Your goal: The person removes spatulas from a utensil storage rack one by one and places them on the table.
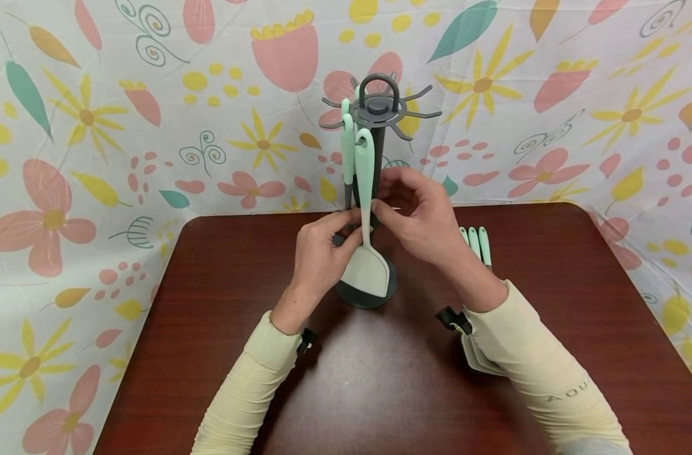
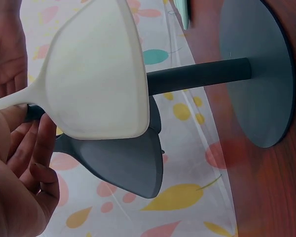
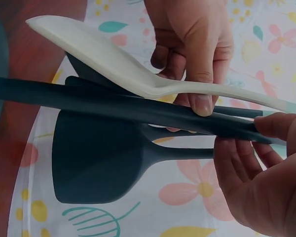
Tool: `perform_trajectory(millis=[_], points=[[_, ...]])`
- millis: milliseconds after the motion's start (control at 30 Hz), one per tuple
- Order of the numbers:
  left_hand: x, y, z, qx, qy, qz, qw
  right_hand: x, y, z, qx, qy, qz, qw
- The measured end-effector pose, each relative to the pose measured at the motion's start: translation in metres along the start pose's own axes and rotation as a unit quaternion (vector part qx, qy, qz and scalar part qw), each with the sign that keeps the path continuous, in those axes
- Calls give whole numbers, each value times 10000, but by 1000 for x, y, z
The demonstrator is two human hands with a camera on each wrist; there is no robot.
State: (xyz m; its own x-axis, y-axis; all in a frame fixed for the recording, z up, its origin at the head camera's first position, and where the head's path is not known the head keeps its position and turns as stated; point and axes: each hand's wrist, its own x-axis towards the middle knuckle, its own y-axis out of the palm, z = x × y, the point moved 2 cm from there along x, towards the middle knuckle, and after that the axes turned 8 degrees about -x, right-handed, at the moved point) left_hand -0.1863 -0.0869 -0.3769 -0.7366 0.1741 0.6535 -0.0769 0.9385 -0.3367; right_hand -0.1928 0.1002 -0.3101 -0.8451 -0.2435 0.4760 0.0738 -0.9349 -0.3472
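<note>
A dark grey utensil stand (image 1: 378, 109) with a ring of hooks on top stands upright on its round base. From its left side hang a cream turner (image 1: 366, 273) with a mint handle and, behind it, dark-headed utensils, including a wide turner (image 3: 96, 165). My left hand (image 1: 323, 249) reaches behind the cream turner's neck, its thumb and fingers gripping the stand's pole (image 2: 200, 76). Higher up, my right hand (image 1: 422, 218) holds the pole between thumb and fingers. The fingertips behind the pole are partly hidden.
On the table (image 1: 220, 291), to the right, more utensils with mint handles (image 1: 483, 245) lie together, partly under my right forearm. Their pale heads (image 1: 479, 357) show below the sleeve. A patterned cloth (image 1: 209, 114) hangs behind the table.
</note>
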Motion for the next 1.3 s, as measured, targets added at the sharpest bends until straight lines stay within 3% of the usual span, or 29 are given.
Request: perform_trajectory(millis=[800, 1133, 1300], points=[[-3, 0, -5, -300, -67, -265, 9992, 4, -2, 2, -530, -292, -81, 9981], [-6, -6, -2, -611, 82, -497, 9969, 4, -2, 2, -595, -311, -121, 9977], [-6, -9, -3, -985, 193, -539, 9935, 5, -3, 2, -624, -339, -135, 9974]])
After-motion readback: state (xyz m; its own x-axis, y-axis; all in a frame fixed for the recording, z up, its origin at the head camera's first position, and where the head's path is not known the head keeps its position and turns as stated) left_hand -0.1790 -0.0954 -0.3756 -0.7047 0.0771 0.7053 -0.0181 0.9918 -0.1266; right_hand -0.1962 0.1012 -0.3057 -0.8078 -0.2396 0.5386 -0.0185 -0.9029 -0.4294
